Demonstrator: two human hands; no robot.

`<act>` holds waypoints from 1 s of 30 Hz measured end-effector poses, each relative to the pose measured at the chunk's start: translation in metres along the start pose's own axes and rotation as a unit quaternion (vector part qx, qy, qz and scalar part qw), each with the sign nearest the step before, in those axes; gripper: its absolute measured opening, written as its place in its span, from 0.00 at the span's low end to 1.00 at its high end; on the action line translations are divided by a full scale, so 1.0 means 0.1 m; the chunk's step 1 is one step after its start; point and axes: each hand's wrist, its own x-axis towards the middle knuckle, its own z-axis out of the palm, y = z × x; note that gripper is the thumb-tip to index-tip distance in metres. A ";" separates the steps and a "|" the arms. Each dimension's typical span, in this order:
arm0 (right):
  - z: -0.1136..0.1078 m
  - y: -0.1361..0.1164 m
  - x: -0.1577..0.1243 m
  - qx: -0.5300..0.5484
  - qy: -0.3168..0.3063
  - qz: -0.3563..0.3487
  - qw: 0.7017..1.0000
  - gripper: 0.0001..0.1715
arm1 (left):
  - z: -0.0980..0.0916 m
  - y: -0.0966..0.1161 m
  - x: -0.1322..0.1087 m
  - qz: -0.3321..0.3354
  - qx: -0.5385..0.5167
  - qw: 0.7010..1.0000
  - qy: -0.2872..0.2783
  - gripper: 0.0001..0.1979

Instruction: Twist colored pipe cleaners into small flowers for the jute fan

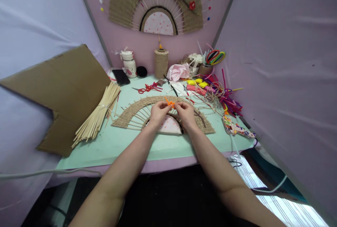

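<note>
Between my two hands is a small orange pipe-cleaner flower (171, 104), with one loose end sticking up to the left. My left hand (158, 111) pinches its left side, and my right hand (185, 112) pinches its right side. Both hands are above a fan made of wooden sticks and woven twine (137, 109), which lies flat on the table. The fan has a half-round base in white cloth with pink dots (170, 125), edged in black. A brown strip lies on the fan's right part, beside my right hand.
A bundle of thin sticks (97, 114) and a cardboard sheet (76, 90) are at the left. Behind the fan are red scissors (141, 90), a twine spool (161, 63) and a white bottle (129, 64). Pipe cleaners (229, 97) and a flower-patterned glue gun (234, 127) lie at the right.
</note>
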 end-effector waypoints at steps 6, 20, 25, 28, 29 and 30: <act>-0.02 0.00 0.00 -0.013 -0.009 -0.019 1.000 0.11 | -0.01 -0.01 0.00 0.036 0.037 0.999 -0.001 0.11; -0.02 -0.01 -0.05 -0.033 -0.062 -0.057 0.996 0.14 | -0.03 0.01 0.01 0.042 0.008 0.999 -0.002 0.12; -0.02 -0.01 -0.03 -0.042 -0.035 -0.054 0.997 0.14 | -0.03 0.05 -0.01 0.066 0.059 0.996 0.006 0.11; -0.02 -0.02 -0.03 -0.042 -0.022 -0.046 0.998 0.16 | -0.02 0.08 -0.06 0.105 0.110 0.988 0.021 0.09; -0.02 -0.01 -0.02 -0.041 -0.017 -0.043 0.998 0.16 | -0.02 0.09 -0.07 0.117 0.126 0.985 0.024 0.08; -0.01 -0.01 -0.01 -0.040 -0.013 -0.042 0.998 0.15 | -0.02 0.10 -0.09 0.127 0.138 0.982 0.027 0.07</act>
